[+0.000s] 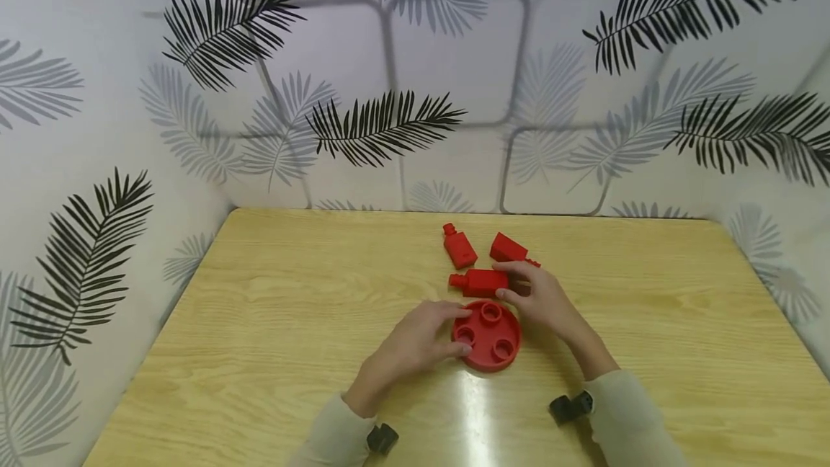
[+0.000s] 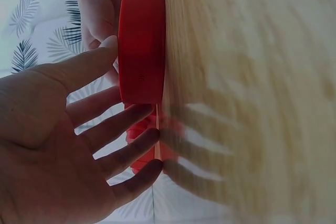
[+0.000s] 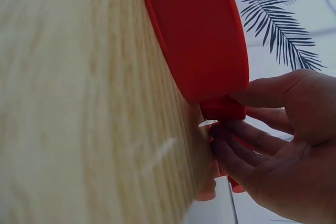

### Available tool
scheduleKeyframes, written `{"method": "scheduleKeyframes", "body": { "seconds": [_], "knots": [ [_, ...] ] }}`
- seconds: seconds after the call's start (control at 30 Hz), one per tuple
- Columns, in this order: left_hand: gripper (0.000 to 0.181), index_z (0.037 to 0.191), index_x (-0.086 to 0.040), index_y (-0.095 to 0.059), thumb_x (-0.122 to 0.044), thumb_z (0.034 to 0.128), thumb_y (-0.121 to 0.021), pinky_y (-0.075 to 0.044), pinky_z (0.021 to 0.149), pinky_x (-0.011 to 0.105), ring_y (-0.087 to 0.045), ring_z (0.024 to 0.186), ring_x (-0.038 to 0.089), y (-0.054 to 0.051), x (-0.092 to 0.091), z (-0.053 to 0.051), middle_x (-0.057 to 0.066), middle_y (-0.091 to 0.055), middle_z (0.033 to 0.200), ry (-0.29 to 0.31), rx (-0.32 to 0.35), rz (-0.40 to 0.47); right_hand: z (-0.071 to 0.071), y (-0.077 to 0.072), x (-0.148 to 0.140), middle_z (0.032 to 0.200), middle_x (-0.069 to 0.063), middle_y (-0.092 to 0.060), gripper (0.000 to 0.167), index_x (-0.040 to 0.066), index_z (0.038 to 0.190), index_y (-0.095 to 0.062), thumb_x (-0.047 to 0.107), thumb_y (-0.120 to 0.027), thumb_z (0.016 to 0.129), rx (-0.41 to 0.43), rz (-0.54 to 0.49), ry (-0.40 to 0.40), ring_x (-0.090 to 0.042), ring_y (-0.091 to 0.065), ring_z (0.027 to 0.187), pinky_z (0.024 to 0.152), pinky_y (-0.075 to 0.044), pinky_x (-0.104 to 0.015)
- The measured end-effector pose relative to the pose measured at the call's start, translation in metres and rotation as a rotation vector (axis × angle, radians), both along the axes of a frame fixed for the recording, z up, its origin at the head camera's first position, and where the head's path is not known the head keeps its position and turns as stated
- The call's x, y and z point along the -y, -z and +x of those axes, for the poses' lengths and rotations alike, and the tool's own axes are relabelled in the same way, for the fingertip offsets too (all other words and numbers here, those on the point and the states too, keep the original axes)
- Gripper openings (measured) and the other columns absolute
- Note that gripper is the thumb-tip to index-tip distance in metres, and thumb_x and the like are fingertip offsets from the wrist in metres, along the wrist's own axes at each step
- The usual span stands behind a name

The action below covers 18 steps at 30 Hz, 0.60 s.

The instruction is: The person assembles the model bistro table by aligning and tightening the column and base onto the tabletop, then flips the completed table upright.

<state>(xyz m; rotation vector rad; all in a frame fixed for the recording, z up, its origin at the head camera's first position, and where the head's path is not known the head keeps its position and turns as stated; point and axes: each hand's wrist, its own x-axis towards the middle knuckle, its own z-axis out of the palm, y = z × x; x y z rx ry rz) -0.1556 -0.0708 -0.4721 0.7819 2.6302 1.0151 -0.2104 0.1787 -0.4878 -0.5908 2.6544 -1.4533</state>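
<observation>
- Three red toy bottles beyond red round three-socket tray on wood-grain table.
- Left hand: fingers spread, touching tray's left side.
- Right hand: pinches nearest bottle by base end, just behind tray.

The left grip spreads its fingers, while the right grip pinches.

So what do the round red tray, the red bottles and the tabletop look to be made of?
Round red tray: probably hard plastic, satin; its side is smooth and evenly coloured.
Red bottles: likely similar plastic; same solid red, crisp edges.
Tabletop: wood or wood-look laminate, glossy; grain and bright reflection show.
</observation>
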Motion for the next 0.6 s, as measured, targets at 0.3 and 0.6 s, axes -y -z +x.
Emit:
{"method": "scheduleKeyframes", "body": {
  "seconds": [0.3, 0.6],
  "knots": [
    [0.053, 0.140, -0.013, -0.063, -0.028, 0.0921, -0.079, -0.041, 0.114, 0.041, -0.053, 0.135, 0.022, -0.001, 0.002, 0.001, 0.002, -0.062, 0.141, -0.076, 0.079, 0.015, 0.002, -0.006, -0.007, 0.128, -0.022, -0.066, 0.040, -0.002, 0.133, -0.064, 0.004, -0.073, 0.094, -0.027, 0.064, 0.094, -0.040, -0.068, 0.112, 0.095, -0.056, -0.051],
    [0.052, 0.138, -0.006, -0.063, -0.022, 0.0912, -0.080, -0.041, 0.114, 0.047, -0.053, 0.135, 0.029, 0.001, 0.015, 0.000, 0.011, -0.062, 0.140, -0.062, 0.084, 0.108, 0.007, -0.008, -0.015, 0.133, -0.024, -0.063, 0.039, -0.001, 0.134, -0.064, 0.003, -0.071, 0.096, -0.022, -0.064, 0.136, -0.041, -0.067, 0.113, 0.095, -0.056, -0.047]
  ]
}}
